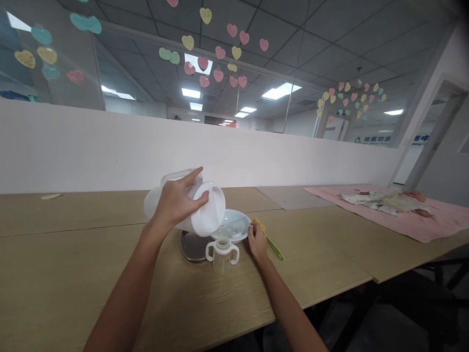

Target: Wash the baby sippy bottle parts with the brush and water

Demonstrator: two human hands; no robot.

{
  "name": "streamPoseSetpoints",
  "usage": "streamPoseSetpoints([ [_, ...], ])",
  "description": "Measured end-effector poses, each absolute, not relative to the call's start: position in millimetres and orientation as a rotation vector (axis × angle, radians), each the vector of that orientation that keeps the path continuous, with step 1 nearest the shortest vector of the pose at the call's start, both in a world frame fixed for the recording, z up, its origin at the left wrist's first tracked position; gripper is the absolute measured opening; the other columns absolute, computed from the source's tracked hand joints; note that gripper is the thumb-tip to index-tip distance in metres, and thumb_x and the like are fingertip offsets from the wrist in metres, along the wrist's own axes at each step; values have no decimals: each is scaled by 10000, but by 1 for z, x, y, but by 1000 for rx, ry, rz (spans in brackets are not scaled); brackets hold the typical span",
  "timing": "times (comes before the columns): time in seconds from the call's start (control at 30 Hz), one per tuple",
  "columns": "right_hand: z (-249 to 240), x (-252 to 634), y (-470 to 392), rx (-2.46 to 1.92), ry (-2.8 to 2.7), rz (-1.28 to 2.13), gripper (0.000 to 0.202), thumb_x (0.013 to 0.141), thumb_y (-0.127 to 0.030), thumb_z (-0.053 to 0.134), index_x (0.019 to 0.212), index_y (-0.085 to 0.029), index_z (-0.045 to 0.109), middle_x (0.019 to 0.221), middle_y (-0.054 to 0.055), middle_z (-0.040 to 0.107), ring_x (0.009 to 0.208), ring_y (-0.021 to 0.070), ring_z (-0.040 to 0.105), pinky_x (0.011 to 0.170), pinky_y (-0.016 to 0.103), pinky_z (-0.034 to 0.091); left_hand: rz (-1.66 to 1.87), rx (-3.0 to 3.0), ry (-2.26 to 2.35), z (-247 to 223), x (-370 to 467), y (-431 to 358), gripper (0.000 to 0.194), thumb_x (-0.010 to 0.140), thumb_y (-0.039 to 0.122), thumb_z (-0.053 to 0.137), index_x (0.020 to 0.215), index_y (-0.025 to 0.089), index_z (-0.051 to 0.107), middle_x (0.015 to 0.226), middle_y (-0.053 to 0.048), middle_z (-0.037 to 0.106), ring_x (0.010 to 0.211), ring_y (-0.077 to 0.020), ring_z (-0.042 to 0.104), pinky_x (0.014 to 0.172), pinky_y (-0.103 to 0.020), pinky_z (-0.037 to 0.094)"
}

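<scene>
My left hand (178, 203) grips a white plastic pitcher (154, 201), its thumb on the round white lid (208, 210). The pitcher is tipped to the right, lid end over the edge of a white bowl (240, 216). Small pale pieces, hard to make out, lie in the bowl. My right hand (258, 242) is closed on the bowl's right rim. Beside its fingers lies a brush with a yellow head and green handle (274, 248). In front of the bowl stands a clear baby bottle (222, 259) with two white handles and no cap. Under the pitcher, partly hidden, rests a round metal plate (194, 247).
On the right, a pink cloth (414, 227) covers part of the wooden table (315, 264), with a clothed baby doll (399, 200) lying on it. A low white wall (91, 151) runs along the back. A flat pale piece (52, 196) lies at the far left.
</scene>
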State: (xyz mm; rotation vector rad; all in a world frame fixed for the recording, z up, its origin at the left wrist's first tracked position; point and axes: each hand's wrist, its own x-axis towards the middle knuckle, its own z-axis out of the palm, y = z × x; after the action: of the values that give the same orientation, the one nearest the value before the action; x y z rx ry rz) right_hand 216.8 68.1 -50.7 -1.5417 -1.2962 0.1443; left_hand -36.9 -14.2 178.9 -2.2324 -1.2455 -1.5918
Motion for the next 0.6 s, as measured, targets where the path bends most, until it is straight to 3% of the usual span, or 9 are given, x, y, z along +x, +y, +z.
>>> streamPoseSetpoints([
  [0.37, -50, 216, 67, -1555, -1290, 162, 501, 841, -470, 288, 1090, -135, 563, 772, 78, 637, 733, 222, 588, 663, 285, 396, -1436, -2216, -1166, 177, -26, -24, 581, 683, 342, 627, 1249, 237, 551, 723, 15, 694, 724, -206, 654, 753, -316, 526],
  [0.6, -50, 217, 66, -1554, -1299, 177, 491, 838, -453, 298, 1105, -131, 554, 834, 84, 639, 784, 220, 588, 701, 289, 402, -1449, -2270, -1173, 179, -24, -33, 584, 688, 342, 626, 1255, 229, 545, 759, 12, 705, 782, -196, 658, 780, -292, 525],
])
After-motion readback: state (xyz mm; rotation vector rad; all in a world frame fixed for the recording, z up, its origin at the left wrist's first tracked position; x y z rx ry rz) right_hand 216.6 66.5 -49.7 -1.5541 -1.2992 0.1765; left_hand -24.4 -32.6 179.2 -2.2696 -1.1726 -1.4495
